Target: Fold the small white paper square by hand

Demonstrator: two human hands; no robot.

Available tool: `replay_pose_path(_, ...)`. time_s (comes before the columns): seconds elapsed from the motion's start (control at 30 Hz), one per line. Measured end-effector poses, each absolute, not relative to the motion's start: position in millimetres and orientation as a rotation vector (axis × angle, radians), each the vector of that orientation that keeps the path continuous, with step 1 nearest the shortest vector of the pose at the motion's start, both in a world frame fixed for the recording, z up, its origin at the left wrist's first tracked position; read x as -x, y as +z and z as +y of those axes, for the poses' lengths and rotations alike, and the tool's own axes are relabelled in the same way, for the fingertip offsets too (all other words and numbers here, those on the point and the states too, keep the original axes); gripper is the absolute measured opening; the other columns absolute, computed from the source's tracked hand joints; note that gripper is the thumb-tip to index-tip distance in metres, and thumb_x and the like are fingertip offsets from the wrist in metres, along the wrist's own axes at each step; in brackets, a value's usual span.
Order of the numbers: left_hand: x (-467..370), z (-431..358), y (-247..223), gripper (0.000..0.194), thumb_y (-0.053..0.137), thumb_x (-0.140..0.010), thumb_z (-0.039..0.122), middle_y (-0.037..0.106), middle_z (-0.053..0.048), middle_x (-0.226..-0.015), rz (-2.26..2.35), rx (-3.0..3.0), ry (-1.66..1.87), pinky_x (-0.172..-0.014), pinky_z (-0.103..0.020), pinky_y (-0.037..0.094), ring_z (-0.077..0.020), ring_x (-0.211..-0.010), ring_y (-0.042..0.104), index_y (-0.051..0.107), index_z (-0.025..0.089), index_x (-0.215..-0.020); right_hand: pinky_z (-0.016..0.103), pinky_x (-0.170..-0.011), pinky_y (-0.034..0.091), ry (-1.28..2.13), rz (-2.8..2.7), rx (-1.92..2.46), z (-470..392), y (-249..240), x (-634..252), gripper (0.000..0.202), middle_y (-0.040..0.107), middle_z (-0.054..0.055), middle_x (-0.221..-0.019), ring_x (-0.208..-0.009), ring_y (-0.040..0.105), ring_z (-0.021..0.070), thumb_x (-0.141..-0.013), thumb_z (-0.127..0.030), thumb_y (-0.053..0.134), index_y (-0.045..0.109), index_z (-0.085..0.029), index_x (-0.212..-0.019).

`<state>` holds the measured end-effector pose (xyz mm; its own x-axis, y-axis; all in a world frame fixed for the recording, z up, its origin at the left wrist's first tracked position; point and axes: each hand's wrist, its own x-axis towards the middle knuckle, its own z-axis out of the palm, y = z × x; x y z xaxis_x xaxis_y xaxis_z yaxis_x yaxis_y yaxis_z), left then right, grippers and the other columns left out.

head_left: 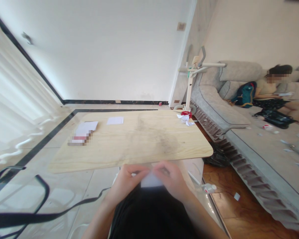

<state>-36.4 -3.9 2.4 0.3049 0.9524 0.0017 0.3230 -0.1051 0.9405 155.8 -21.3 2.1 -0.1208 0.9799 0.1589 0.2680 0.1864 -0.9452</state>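
Note:
A small white sheet of paper (150, 181) is held between my two hands, low in the view, just in front of the black clothing at my lap. My left hand (132, 177) pinches its upper left part with thumb and fingers. From the other side, my right hand (169, 177) pinches the upper right part; its fingertips are slightly blurred. Both hands are close together, just below the near edge of the wooden table (129, 142).
On the table lie a white paper stack (88, 127) at left, a white sheet (115, 120) and crumpled paper (186, 119) at the right corner. A white bottle (209, 188) is right of my arm. A person (266, 88) sits on the sofa (221, 103).

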Motion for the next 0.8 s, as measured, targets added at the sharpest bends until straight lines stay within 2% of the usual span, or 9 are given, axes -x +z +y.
replay_pose_path(0.17,37.6,-3.6,1.8,0.016,0.067,-0.084,0.029,0.078,-0.001,-0.078,1.175,-1.617,0.890,-0.071,-0.025,0.055,-0.0194,-0.076,0.071,0.080,0.021,-0.079,0.028,-0.063,0.049,1.014,-1.451,1.252,-21.8,1.2,-154.8,0.008,0.073,0.002,-0.071,-0.067,0.064,0.0181,-0.079,-0.024,0.068,0.072,-0.019,-0.074)
replay_pose_path(0.37,40.7,-3.3,-1.1,0.027,0.064,-0.086,0.033,0.074,-0.003,-0.067,1.135,-1.617,0.928,-0.062,-0.023,0.051,-0.0170,-0.065,0.066,0.077,0.016,-0.069,0.031,-0.068,0.052,1.100,-1.389,1.206,-21.2,-1.1,-155.7,0.015,0.078,0.005,-0.082,-0.076,0.070,0.0220,-0.080,-0.029,0.068,0.079,-0.019,-0.084)
replay_pose_path(0.57,33.7,-3.5,-8.8,0.020,0.067,-0.083,0.036,0.078,-0.003,-0.086,1.209,-1.556,0.923,-0.070,-0.026,0.052,-0.0203,-0.079,0.069,0.079,0.021,-0.089,0.034,-0.074,0.054,1.158,-1.300,1.129,-22.8,-2.0,-151.6,0.015,0.079,0.005,-0.084,-0.081,0.071,0.0250,-0.081,-0.032,0.070,0.080,-0.021,-0.083)
replay_pose_path(0.8,26.6,-10.3,-2.8,0.026,0.060,-0.090,0.037,0.078,-0.002,-0.083,1.064,-1.534,0.858,-0.069,-0.026,0.051,-0.0214,-0.079,0.068,0.081,0.023,-0.083,0.036,-0.079,0.054,1.159,-1.306,1.130,-25.6,-0.3,-150.0,0.018,0.079,0.006,-0.087,-0.086,0.072,0.0261,-0.083,-0.034,0.068,0.081,-0.021,-0.088)
